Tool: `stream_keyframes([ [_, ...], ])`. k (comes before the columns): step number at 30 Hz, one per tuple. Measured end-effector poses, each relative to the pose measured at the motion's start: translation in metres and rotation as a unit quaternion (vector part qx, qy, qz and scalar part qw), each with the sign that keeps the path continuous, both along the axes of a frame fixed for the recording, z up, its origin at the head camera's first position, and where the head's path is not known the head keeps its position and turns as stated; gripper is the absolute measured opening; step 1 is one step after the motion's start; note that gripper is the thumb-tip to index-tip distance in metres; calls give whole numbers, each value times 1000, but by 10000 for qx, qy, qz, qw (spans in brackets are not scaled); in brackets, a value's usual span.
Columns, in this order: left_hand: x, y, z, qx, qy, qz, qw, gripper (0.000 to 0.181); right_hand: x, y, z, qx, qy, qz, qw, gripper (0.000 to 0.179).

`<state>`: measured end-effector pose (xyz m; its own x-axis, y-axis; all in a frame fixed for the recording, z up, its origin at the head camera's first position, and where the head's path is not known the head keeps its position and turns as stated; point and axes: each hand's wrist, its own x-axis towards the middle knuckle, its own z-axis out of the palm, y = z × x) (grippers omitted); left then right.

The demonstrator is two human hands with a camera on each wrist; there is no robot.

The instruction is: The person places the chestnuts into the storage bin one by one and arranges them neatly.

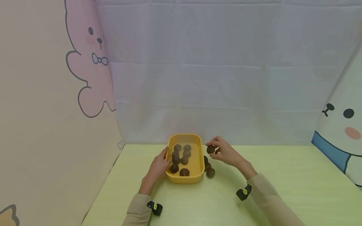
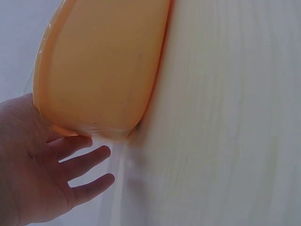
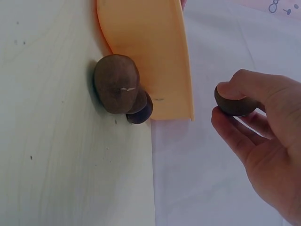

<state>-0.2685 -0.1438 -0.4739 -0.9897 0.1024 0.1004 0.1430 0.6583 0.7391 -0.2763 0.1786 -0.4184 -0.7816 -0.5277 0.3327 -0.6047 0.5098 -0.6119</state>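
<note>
A yellow rectangular tub (image 1: 185, 180) with rounded corners stands on the table, several dark brown round pieces (image 1: 184, 172) inside it. My left hand (image 1: 158, 166) holds the tub's left wall, thumb at the rim and fingers along the outside. In the left wrist view its lower fingers (image 2: 89, 162) spread free beside the tub's end. My right hand (image 1: 226, 153) pinches one dark brown round piece (image 1: 210, 149) between thumb and fingers, raised just right of the tub's far end. More such pieces (image 1: 210, 173) lie against the tub's right side; one (image 3: 116, 84) shows a pale streak.
The pale yellow-green table (image 1: 271, 182) runs up to a white cloth backdrop (image 1: 198, 78). A side wall with a pink bear print (image 1: 93, 72) stands at left, and another printed panel (image 1: 339, 131) at right.
</note>
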Motion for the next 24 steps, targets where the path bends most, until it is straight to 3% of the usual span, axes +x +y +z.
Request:
stream_keyframes([
  [8, 2, 0, 2, 25, -2, -19, 10000, 68, -12, -18, 5, -21, 116, -12, 9999, 42],
  [17, 1, 0, 1, 55, 32, 4, 10000, 68, -27, -32, 4, 334, 456, -236, 9981, 35],
  [24, 1, 0, 1, 81, 54, -7, 10000, 68, -36, -39, 1, 398, 308, -165, 9986, 33],
])
